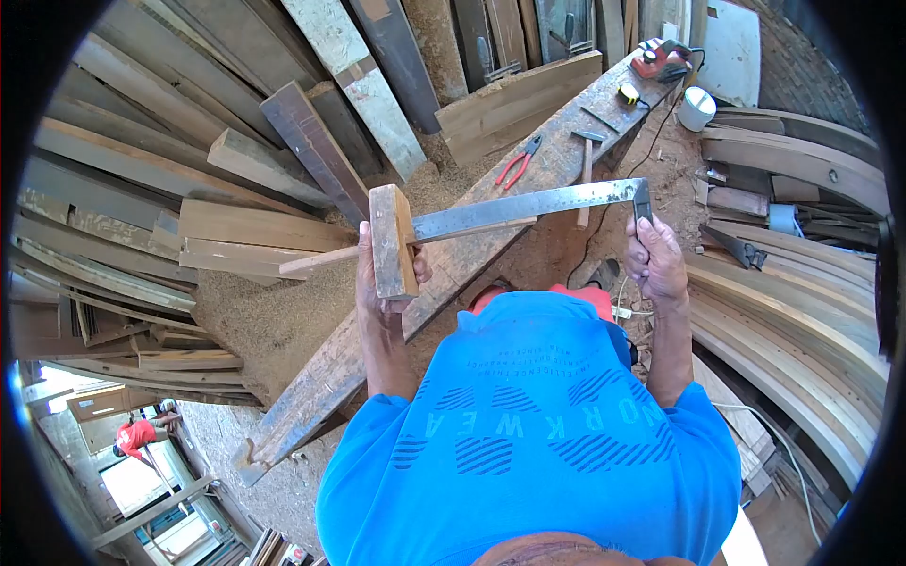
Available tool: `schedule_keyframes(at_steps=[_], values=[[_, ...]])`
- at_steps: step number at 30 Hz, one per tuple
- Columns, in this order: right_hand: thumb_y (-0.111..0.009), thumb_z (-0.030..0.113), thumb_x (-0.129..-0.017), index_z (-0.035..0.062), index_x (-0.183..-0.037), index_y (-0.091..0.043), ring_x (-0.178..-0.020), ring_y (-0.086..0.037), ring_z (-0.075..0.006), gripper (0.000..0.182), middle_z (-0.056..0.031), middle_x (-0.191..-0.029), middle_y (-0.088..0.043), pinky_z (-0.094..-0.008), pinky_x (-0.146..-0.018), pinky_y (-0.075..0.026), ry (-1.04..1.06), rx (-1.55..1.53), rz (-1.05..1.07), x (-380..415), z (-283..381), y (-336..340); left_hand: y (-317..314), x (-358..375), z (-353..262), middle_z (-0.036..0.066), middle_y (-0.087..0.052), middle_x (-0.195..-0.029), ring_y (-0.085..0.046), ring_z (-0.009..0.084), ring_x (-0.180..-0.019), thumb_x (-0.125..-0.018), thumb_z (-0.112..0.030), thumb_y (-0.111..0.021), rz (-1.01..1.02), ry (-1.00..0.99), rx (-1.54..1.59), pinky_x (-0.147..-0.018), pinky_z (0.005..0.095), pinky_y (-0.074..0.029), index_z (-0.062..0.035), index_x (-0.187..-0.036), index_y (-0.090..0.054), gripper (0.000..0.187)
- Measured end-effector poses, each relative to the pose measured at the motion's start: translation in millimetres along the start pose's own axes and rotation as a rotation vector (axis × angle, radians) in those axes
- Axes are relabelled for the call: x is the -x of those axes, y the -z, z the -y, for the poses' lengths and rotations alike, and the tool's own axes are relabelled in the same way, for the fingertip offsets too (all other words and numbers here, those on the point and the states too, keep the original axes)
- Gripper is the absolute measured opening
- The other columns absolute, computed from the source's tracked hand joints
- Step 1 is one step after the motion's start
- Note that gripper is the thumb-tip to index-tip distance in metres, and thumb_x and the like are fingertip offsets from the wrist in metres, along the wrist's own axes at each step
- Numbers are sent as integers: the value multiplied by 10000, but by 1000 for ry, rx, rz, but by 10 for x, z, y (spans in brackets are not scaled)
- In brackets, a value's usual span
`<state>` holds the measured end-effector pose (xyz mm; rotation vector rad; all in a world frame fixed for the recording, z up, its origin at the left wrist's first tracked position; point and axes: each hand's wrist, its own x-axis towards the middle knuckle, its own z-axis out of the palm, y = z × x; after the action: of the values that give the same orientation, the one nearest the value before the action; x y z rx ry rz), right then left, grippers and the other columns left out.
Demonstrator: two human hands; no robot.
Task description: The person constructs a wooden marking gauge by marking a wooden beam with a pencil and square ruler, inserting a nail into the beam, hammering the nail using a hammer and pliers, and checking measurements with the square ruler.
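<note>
My left hand [422,266] is closed round a wooden marking gauge, its thick block [388,241] upright with a thin rod [319,262] passing through it. In my right hand [658,257] is the dark handle of a steel try square [538,202]. The square's blade stretches left across the view, its far end right at the gauge's block. Both tools are held up over a long, worn plank bench [477,231]. Red-handled pliers [515,168] and a hammer [585,170] lie on the bench beyond the blade.
Farther along the bench are a yellow tape measure [629,93] and a red power tool [664,60] with a trailing cord. A white bucket [696,110] stands beside it. Stacked boards [123,160] line both sides. Another person [142,436] bends over at the far lower left.
</note>
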<state>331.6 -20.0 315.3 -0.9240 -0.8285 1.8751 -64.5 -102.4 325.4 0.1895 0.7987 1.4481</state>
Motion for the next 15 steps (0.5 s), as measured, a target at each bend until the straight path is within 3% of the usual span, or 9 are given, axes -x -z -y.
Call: schedule_keyframes(at_steps=[15], values=[[-481, 289, -1072, 79, -1013, -542, -435, -329, -17, 226, 69, -629, -402, -195, -393, -305, -47, 3, -1, -206, -59, -66, -148, -144, -52, 143, -609, -822, -602, 235, -599, -997, -634, -438, -67, -42, -58, -493, 352, -483, -47, -1141, -613, 629]])
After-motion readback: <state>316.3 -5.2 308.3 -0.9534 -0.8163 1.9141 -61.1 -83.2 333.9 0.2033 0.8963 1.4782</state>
